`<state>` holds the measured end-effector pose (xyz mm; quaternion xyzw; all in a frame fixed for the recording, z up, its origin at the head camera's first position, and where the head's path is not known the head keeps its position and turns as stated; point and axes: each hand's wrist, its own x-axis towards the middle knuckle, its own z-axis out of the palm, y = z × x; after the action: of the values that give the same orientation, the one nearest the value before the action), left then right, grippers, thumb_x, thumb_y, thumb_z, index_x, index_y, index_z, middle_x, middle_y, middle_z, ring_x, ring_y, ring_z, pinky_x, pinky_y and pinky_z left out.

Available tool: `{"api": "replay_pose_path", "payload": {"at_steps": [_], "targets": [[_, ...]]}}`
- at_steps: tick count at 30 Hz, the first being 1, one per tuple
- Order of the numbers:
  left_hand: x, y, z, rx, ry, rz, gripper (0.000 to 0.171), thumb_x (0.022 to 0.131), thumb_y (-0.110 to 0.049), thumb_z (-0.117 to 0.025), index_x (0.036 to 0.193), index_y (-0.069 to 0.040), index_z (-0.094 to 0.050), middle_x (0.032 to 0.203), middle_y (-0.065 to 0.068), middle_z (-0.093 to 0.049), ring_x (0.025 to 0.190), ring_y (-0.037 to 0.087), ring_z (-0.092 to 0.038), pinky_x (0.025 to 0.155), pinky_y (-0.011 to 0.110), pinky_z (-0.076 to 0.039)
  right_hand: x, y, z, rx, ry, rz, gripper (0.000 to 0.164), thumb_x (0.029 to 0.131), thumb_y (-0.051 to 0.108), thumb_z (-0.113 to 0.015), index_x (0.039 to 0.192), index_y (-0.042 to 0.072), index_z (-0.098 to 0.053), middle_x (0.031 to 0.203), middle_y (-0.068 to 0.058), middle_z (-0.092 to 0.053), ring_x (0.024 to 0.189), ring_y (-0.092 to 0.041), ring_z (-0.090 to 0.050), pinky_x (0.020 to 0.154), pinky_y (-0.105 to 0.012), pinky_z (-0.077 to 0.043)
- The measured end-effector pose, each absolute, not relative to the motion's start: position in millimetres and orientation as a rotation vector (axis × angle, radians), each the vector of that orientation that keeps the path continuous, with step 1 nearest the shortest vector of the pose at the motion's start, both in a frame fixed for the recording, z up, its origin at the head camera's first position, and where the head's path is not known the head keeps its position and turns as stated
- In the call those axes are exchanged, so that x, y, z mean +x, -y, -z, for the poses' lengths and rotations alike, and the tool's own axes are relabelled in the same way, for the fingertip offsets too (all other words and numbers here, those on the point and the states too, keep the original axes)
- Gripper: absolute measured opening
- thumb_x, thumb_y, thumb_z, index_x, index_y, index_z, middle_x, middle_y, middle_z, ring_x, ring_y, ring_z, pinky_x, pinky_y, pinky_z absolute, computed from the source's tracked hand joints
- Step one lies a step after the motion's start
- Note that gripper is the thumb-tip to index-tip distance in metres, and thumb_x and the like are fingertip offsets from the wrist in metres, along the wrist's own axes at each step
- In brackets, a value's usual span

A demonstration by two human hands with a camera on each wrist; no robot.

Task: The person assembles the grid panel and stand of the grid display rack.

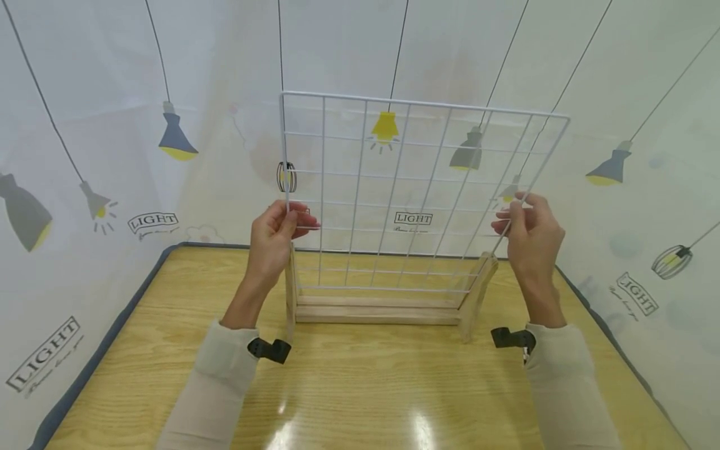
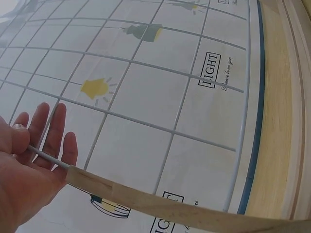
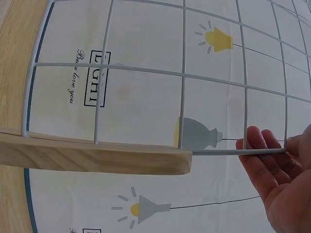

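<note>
A white wire grid panel (image 1: 415, 149) stands upright between the two side posts of a wooden stand (image 1: 377, 314). My left hand (image 1: 277, 240) holds the panel's left edge wire between thumb and fingers, just above the left post. On the opposite edge my right hand (image 1: 531, 240) pinches the wire above the right post. The left wrist view shows the left thumb and fingers around the edge wire, beside the wooden post (image 2: 146, 200). In the right wrist view, the right fingers lie behind the wire past the end of the other post (image 3: 121, 158).
The stand rests on a wood-grain table (image 1: 349, 387) with a blue edge strip along its back and sides. Behind and beside it hangs a white sheet (image 1: 225, 156) printed with lamps and "LIGHT" labels. A black camera mount (image 1: 270, 350) sits at the left cuff, another at the right.
</note>
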<state>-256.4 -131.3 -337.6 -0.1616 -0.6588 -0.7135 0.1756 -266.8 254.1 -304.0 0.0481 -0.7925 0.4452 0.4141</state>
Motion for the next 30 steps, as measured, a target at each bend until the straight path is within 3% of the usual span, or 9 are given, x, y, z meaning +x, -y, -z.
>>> {"api": "replay_pose_path", "payload": {"at_steps": [12, 23, 30], "targets": [[-257, 132, 346, -0.454, 1.881, 1.999, 0.021, 0.105, -0.012, -0.045, 0.111, 0.003, -0.059, 0.092, 0.000, -0.071, 0.088, 0.011, -0.071, 0.087, 0.029, -0.058, -266, -253, 313, 0.146, 1.986, -1.102, 0.023, 0.103, 0.018, -0.053, 0.115, 0.002, -0.065, 0.088, -0.024, -0.073, 0.058, 0.007, -0.063, 0.060, -0.007, -0.051], [-256, 136, 351, -0.390, 1.960, 1.968, 0.022, 0.105, -0.008, -0.045, 0.114, 0.007, -0.058, 0.103, 0.018, -0.069, 0.105, 0.014, -0.067, 0.110, 0.035, -0.044, -266, -254, 320, 0.180, 1.980, -1.091, 0.024, 0.103, 0.015, -0.052, 0.114, -0.002, -0.063, 0.087, -0.025, -0.073, 0.059, 0.008, -0.063, 0.059, -0.007, -0.050], [-256, 138, 355, -0.412, 1.986, 1.910, 0.022, 0.105, -0.007, -0.045, 0.111, 0.007, -0.061, 0.109, 0.023, -0.067, 0.116, 0.019, -0.061, 0.105, 0.038, -0.045, -265, -254, 324, 0.181, 1.980, -1.090, 0.024, 0.103, 0.017, -0.053, 0.115, -0.001, -0.064, 0.085, -0.024, -0.072, 0.059, 0.008, -0.063, 0.057, -0.007, -0.050]]}}
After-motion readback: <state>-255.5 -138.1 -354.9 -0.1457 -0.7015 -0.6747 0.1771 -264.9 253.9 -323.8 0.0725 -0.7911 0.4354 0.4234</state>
